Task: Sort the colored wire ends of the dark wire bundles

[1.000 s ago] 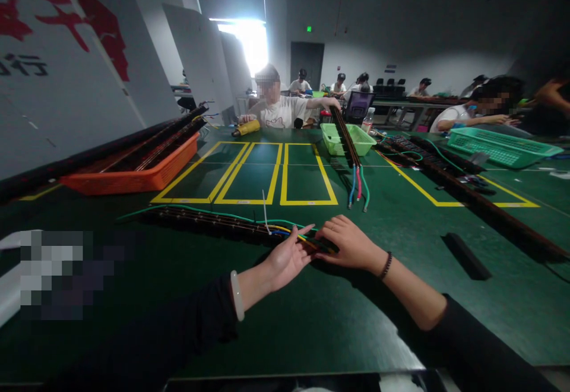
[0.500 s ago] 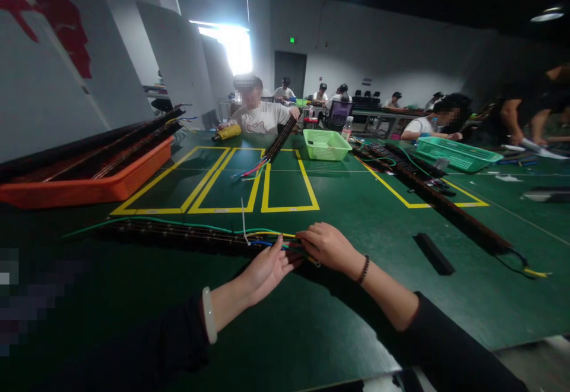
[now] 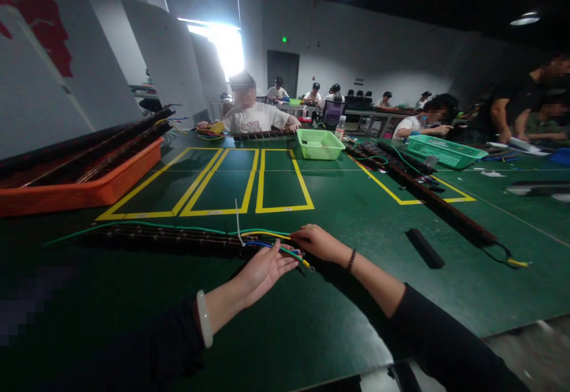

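Observation:
A long dark wire harness (image 3: 164, 239) lies across the green table in front of me. Along its far side runs a green wire (image 3: 146, 224), and a white cable tie (image 3: 238, 223) stands up from its right part. My left hand (image 3: 267, 267), palm up, holds the blue and green wires at the harness's right end between thumb and fingers. A yellow terminal (image 3: 306, 264) with a metal ring sticks out past its fingertips. Just right of it, my right hand (image 3: 318, 242) pinches the end of a yellow wire (image 3: 267, 234).
An orange basket (image 3: 129, 175) with dark harnesses is at the left. Green baskets (image 3: 323, 144) stand farther back. At the right lie a short black strip (image 3: 424, 248) and a long dark harness (image 3: 445, 205). A person (image 3: 256, 117) sits opposite.
My right hand has drawn slightly back from my left fingers, showing more of the green wire and yellow terminal. The person opposite has lowered a harness to the table's far edge. The view has shifted slightly.

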Demonstrator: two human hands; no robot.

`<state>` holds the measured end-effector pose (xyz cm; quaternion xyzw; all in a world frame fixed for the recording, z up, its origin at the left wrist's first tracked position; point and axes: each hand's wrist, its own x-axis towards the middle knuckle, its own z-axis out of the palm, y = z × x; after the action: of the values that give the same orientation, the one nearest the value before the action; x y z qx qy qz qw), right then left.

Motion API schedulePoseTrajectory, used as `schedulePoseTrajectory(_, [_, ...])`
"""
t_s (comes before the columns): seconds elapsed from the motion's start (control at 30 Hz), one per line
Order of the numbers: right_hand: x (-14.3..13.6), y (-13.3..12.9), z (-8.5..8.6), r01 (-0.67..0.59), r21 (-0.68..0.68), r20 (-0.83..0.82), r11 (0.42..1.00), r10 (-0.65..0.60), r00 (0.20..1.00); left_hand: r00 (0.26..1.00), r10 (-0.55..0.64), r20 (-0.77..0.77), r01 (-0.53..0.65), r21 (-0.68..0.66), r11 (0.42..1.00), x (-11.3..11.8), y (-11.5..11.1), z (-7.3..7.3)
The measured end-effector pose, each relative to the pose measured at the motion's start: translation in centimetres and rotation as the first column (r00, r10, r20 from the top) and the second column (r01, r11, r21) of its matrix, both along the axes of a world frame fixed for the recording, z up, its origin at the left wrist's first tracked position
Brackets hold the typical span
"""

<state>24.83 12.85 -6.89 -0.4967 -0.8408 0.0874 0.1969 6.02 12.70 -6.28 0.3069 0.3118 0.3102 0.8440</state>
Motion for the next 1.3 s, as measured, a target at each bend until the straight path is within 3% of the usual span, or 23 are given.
schedulePoseTrajectory(0.2, [-0.4,0.5,-0.6,0.186,0.170,0.192,0.968,-0.217,0.957,0.999,-0.046,0.008,0.046,-0.010,0.999,0.0,0.0,-0.2])
schedulePoseTrajectory(0.53, [-0.4,1.0,-0.7,0.207,0.310,0.201,0.928,-0.277,0.940,0.997,-0.061,0.040,0.064,-0.058,0.996,-0.1,-0.1,0.0])
schedulePoseTrajectory(0.67, [0.0,0.4,-0.3,0.128,0.338,0.160,0.933,-0.191,0.969,0.997,-0.055,0.048,0.057,-0.031,0.998,-0.1,-0.2,-0.3])
schedulePoseTrajectory(0.83, [0.4,-0.5,0.0,-0.043,0.248,0.148,0.968,0.006,0.989,0.993,-0.076,0.085,0.079,-0.030,0.996,-0.1,0.2,-0.9])
schedulePoseTrajectory(1.0, [0.5,-1.0,0.7,-0.021,0.288,0.091,0.957,-0.006,0.996,0.989,-0.095,0.113,0.098,-0.027,0.995,-0.2,0.4,-1.3])
schedulePoseTrajectory(1.1, [0.9,-1.8,1.6,-0.092,0.318,0.037,0.944,0.085,0.996,0.985,-0.115,0.126,0.119,-0.021,0.993,-0.4,0.4,-1.3])
schedulePoseTrajectory(1.2, [1.0,-2.7,2.5,-0.253,0.308,0.109,0.917,0.230,0.967,0.980,-0.139,0.141,0.142,-0.013,0.990,-0.4,0.3,-1.2])
schedulePoseTrajectory(1.3, [0.6,-3.3,2.9,-0.316,0.275,0.232,0.908,0.256,0.938,0.975,-0.142,0.173,0.149,-0.029,0.988,-0.4,0.3,-1.1])
